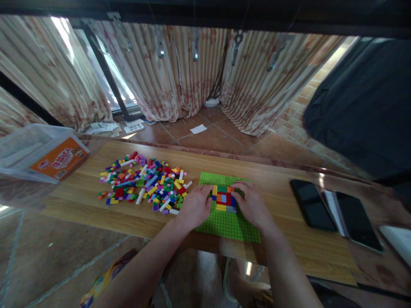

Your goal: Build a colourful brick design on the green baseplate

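Observation:
A square block of coloured toy building bricks (224, 198) sits on the green studded baseplate (224, 231), with red, blue, yellow, orange and green pieces. My left hand (195, 206) reaches in from the left, its curled index finger and thumb against the block's left edge by a yellow brick (215, 191). On the opposite side, my right hand (253, 204) has its bent index finger and thumb at the upper right corner, beside an orange brick (229, 189). Whether either hand pinches a single brick is hidden by the fingers.
A heap of loose bricks (150, 179) spreads over the wooden table (276, 239) to the left. Beyond it stands a clear plastic box (19, 164) with an orange label. Two dark phones (313, 204) lie to the right, a white object (398, 239) past them. Curtains (180, 77) hang behind.

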### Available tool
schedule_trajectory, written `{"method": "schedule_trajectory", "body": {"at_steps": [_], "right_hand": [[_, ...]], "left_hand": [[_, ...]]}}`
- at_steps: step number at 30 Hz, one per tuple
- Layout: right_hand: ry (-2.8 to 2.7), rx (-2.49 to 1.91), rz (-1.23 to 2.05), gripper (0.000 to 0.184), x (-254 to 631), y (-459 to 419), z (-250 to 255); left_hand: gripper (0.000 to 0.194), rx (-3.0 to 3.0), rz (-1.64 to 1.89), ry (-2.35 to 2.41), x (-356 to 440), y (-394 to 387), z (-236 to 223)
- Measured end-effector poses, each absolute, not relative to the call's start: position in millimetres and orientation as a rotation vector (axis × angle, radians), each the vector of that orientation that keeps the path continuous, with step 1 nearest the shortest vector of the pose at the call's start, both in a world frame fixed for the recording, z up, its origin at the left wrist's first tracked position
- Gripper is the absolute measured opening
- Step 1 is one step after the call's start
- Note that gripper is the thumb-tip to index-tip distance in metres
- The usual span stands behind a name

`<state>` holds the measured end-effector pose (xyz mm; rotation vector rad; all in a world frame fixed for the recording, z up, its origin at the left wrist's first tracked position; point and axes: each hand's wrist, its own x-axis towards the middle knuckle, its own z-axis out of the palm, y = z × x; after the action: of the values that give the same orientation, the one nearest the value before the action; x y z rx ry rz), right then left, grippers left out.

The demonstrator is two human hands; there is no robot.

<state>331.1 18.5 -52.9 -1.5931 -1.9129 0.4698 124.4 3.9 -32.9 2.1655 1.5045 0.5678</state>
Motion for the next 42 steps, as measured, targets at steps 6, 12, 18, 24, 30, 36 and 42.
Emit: {"method": "schedule_trajectory", "body": {"at_steps": [6,12,18,24,30,36,42], "right_hand": [[-1.913,-1.582,0.478,0.02,341,20,-54],[-1.949,-1.571,0.488,0.02,344,21,-55],[-1.998,-1.575,0.504,0.02,345,23,-54],[-2.043,-1.563,0.533,0.018,348,28,-55],[-2.095,-1.598,0.528,0.019,349,31,-56],[-2.114,-1.62,0.503,0.019,349,32,-58],[-2.106,-1.649,0.48,0.019,346,32,-60]], "left_hand": [[0.037,2.16,0.574,1.516,125,5,-36],[0.037,2.169,0.566,1.502,124,4,-35],[0.038,2.177,0.57,1.501,125,4,-35],[0.038,2.168,0.57,1.498,125,4,-35],[0.037,2.161,0.582,1.499,124,4,-36],[0.038,2.15,0.571,1.495,124,4,-35],[0.038,2.155,0.58,1.495,123,3,-36]]}}
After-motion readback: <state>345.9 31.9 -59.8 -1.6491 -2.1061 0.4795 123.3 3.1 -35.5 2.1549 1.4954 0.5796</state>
